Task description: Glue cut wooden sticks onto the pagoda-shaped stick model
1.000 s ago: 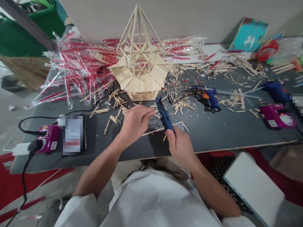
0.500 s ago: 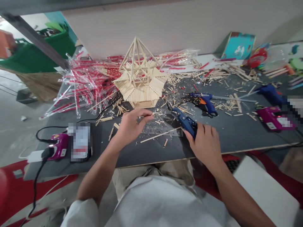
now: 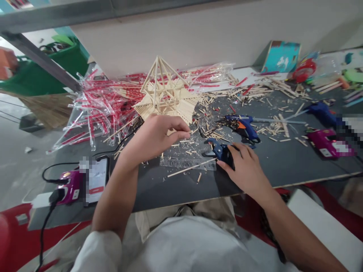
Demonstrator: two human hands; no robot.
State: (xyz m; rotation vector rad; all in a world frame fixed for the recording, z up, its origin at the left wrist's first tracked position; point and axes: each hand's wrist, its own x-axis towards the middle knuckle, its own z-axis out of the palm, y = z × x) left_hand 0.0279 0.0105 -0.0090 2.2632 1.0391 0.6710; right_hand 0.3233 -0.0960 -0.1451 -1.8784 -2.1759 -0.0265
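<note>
My left hand (image 3: 166, 132) hangs in front of the wooden stick model (image 3: 167, 98), thumb and forefinger pinched together; a pale stick piece shows by the fingertips, but I cannot tell if it is held. The model has a pointed open frame above a slatted skirt, and my hand hides its lower front. My right hand (image 3: 242, 164) is closed round a blue hand cutter (image 3: 219, 149) lying low over the table, jaws pointing left. Under the jaws is a clear ruler (image 3: 172, 162). One long thin stick (image 3: 187, 169) slants across it, its right end near my right thumb.
Plastic-wrapped red-and-clear packs (image 3: 93, 109) lie at the back left. A blue glue gun (image 3: 245, 126) rests among stick offcuts, another glue gun (image 3: 323, 111) farther right. A phone (image 3: 98, 179) and purple power block (image 3: 70, 187) sit left; a second purple block (image 3: 324, 143) sits right.
My left hand has risen away from me and slightly right, now covering the model's lower front. The cutter has turned in my right hand, its jaws now pointing more to the left.
</note>
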